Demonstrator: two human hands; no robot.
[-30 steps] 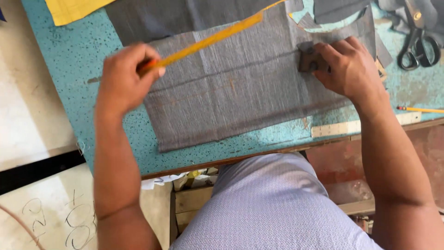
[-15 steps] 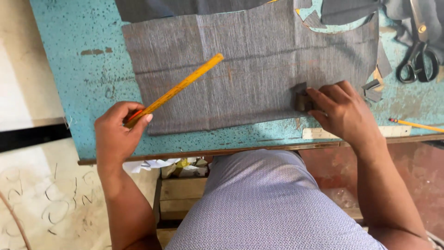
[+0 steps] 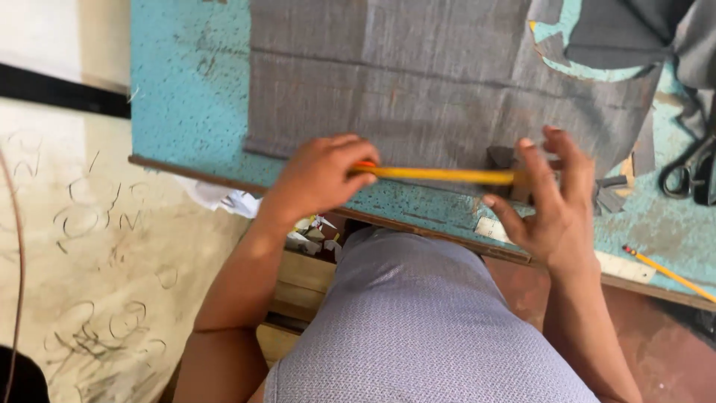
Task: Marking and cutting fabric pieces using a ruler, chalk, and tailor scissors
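At near edge of turquoise table: left hand clenched on red-tipped end of yellow ruler, ruler running level along table's front edge, over lower hem of grey cloth. Right hand at ruler's far end, fingers spread, loosely touching it. Scissors and pencil farther right on table.
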